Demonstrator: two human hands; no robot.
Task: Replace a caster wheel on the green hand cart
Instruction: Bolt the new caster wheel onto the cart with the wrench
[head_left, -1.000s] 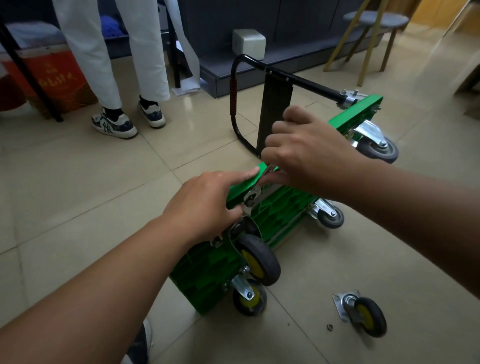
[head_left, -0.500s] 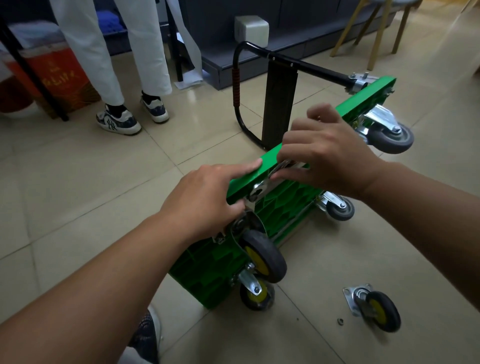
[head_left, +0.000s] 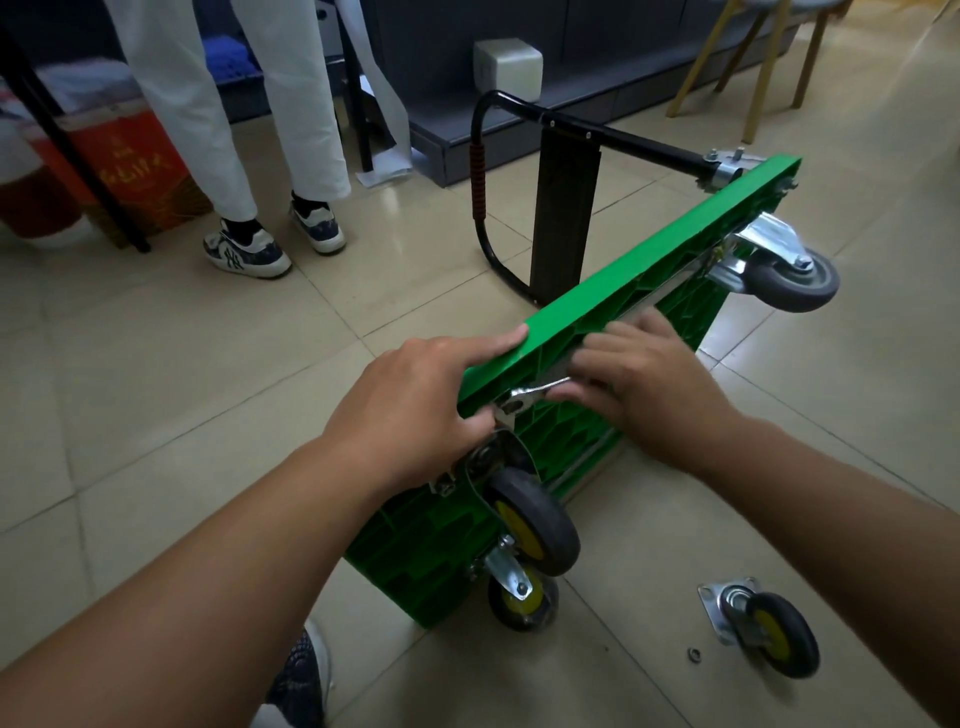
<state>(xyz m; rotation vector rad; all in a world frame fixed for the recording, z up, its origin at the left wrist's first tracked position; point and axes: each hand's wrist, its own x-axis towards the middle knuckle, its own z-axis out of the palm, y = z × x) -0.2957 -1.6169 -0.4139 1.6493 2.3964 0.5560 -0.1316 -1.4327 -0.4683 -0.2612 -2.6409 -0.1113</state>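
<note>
The green hand cart (head_left: 644, 270) stands on its side edge on the tiled floor, its ribbed underside facing me. My left hand (head_left: 415, 410) grips the cart's near top corner, fingers over the edge and thumb by the caster's plate. My right hand (head_left: 639, 379) holds a silver wrench (head_left: 530, 397) against the underside, its head at the plate of the near caster (head_left: 535, 519), a black wheel with a yellow hub. A loose caster (head_left: 763, 629) of the same kind lies on the floor at the right, a small nut (head_left: 693, 653) beside it.
The cart's black handle (head_left: 480, 171) is folded out behind it. A grey-wheeled caster (head_left: 792, 278) sticks out at the far end, another yellow one (head_left: 522, 603) at the bottom. A person in white trousers (head_left: 228, 104) stands at the back left by a red box (head_left: 130, 171). Chair legs (head_left: 758, 67) are at the back right.
My right hand has slid down from the cart's top edge onto the underside, swinging the wrench handle downward. My left hand has kept its grip on the corner.
</note>
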